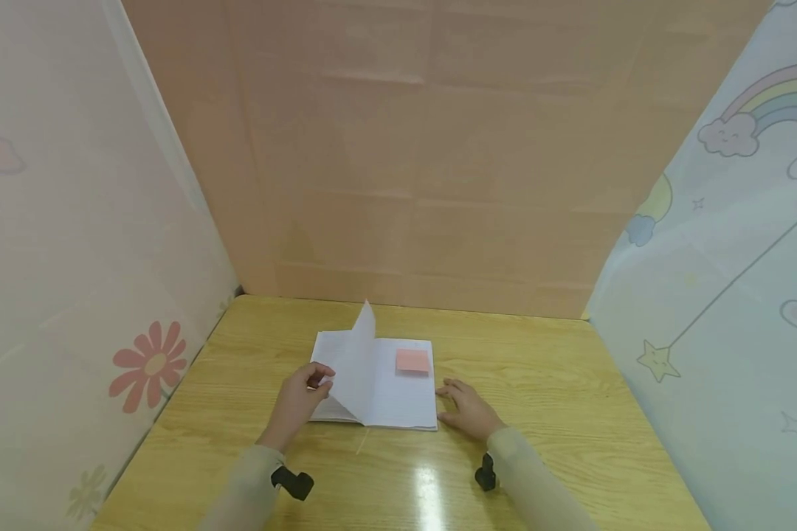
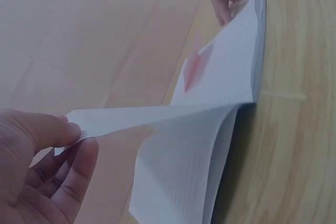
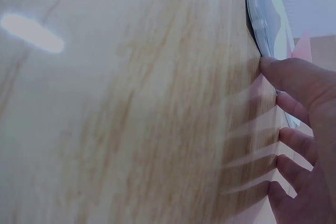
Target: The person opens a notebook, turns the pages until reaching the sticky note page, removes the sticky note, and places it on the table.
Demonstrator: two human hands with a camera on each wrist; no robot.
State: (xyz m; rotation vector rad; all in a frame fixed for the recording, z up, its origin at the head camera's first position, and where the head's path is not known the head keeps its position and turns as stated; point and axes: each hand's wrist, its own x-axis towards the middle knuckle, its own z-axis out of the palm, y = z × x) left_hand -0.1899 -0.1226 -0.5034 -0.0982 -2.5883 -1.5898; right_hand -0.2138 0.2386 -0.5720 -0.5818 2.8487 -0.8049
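An open notebook [image 1: 404,407] with lined white pages lies on the wooden table. My left hand [image 1: 302,396] pinches the outer edge of a raised page [image 1: 360,369], which stands over the left half with its top corner pointing up. In the left wrist view, thumb and fingers hold that page [image 2: 123,118] by its edge. A pink sticky note [image 1: 412,361] is on the upper part of the right page, its lower edge lifted. Beside the notebook's right edge, my right hand [image 1: 470,411] rests with loosely bent, spread fingertips on the table; its thumb touches the notebook's edge in the right wrist view.
The wooden table [image 1: 558,442] meets a tan covered wall [image 1: 425,184] at the back. Printed sheets with a flower [image 1: 149,366] on the left and a rainbow on the right flank it. Each wrist wears a black camera mount [image 1: 294,483].
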